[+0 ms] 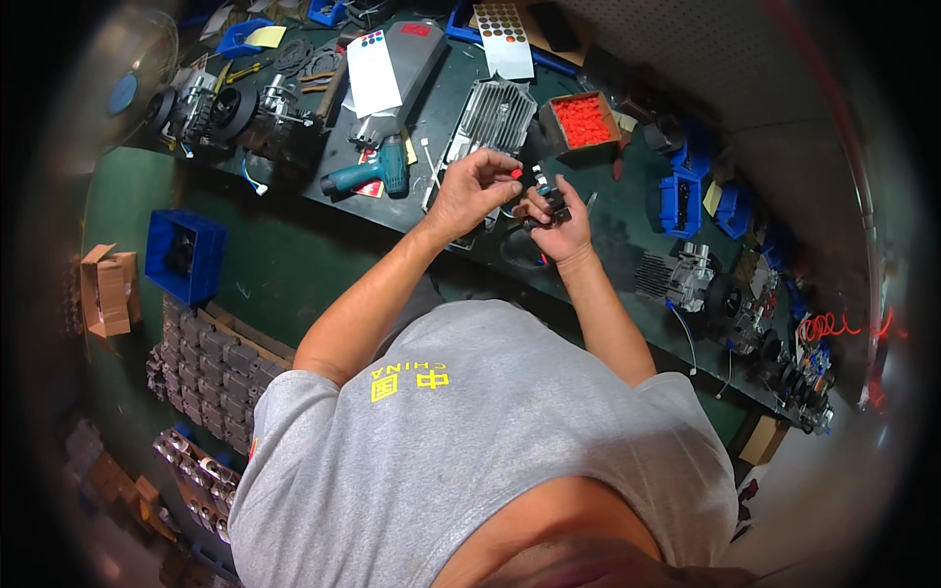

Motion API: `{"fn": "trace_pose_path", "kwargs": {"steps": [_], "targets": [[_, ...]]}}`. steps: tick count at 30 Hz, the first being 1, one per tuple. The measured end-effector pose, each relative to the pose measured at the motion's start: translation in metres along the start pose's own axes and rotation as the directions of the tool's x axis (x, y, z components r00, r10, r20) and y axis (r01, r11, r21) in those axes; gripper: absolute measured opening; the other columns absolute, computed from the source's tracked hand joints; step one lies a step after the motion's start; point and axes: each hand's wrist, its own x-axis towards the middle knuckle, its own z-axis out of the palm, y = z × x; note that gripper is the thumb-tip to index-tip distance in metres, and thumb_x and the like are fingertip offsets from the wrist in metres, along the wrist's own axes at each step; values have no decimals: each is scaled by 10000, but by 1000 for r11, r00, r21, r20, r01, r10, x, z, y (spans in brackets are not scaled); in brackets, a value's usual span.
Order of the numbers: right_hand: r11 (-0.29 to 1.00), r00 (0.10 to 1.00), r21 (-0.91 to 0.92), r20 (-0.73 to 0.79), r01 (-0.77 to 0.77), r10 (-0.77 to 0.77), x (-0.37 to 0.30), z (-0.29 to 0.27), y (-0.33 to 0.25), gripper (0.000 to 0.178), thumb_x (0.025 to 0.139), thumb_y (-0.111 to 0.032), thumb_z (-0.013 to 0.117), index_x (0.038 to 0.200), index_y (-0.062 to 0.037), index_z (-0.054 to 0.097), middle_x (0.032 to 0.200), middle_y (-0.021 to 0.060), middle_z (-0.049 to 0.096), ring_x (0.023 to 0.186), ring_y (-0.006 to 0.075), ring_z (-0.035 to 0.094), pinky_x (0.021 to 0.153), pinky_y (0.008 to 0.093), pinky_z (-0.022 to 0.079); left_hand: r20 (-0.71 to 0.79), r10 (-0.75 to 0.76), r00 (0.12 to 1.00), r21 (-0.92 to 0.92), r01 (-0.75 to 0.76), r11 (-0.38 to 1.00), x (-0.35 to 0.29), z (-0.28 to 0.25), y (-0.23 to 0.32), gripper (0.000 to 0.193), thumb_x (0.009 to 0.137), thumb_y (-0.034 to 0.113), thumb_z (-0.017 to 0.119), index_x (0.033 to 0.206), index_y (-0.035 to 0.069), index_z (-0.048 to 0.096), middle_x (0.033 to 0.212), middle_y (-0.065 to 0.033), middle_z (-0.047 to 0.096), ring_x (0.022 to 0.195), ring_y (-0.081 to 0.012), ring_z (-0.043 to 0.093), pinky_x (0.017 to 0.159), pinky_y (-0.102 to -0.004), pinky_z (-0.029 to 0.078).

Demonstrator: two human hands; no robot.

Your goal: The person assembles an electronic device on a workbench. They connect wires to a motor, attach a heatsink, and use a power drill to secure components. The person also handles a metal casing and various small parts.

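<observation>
Small red piece (517, 173) and black part (552, 196) held up beside the finned housing (497, 120).
Left hand (472, 193) has its grip pinching the red piece; right hand's (564, 231) grip grasps the black part, right of the housing; bench (627, 203) carton (588, 149) right, drill (394, 165) left of it.

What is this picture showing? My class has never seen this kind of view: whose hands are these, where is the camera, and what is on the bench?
There is no robot here. One wide fisheye camera, worn on a person's head, looks down at that person's own bare hands; its lens bends straight edges. The left hand pinches a small red piece. The right hand holds a black part with a white end. On the dark green workbench lie a finned metal housing, a teal power drill and an open cardboard box of red pieces.
</observation>
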Motion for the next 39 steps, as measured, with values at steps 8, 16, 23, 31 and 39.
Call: {"fn": "trace_pose_path", "kwargs": {"steps": [8, 16, 23, 31, 39], "targets": [[998, 999, -54, -32, 11, -13, 3, -8, 0, 379, 1060, -379, 421, 839, -98, 546, 650, 0, 464, 571, 133, 419, 814, 381, 432, -43, 24, 999, 48, -22, 999, 4, 4, -9, 148, 937, 7, 690, 1074, -31, 651, 956, -55, 714, 857, -95, 657, 757, -248, 539], [995, 999, -96, -42, 16, -20, 5, -4, 0, 387, 1056, -372, 435, 831, -84, 563, 653, 13, 493, 571, 132, 409, 789, 358, 424, -35, 16, 999, 96, -12, 995, 5, 4, -9, 140, 937, 13, 696, 1064, -24, 650, 925, -44, 706, 798, -86, 639, 715, -245, 533], [995, 997, -102, -77, 12, -20, 7, -12, -2, 384, 1050, -372, 460, 871, -61, 597, 671, 30, 538, 563, 130, 414, 757, 329, 426, -27, 10, 1000, 109, -7, 994, 7, 5, -8, 138, 933, 15, 702, 1058, -21, 654, 909, -35, 701, 792, -81, 633, 708, -242, 532], [840, 949, -526, -180, 130, -259, -3, 29, 0, 304, 1038, -312, 535, 946, -38, 631, 756, -16, 574, 696, 98, 506, 677, 265, 428, -87, -69, 994, 282, 91, 955, -6, -8, -3, 167, 899, 64, 742, 1029, -22, 681, 870, -6, 680, 731, -69, 591, 664, -241, 490], [214, 958, -959, 130, 187, -255, -13, 15, 9, 378, 1053, -344, 521, 888, -9, 579, 765, -38, 499, 764, 65, 452, 701, 263, 419, -138, -391, 910, 97, 405, 909, -40, -18, 9, 232, 906, 266, 769, 893, 49, 687, 758, 35, 617, 651, -48, 514, 581, -210, 389]]}}
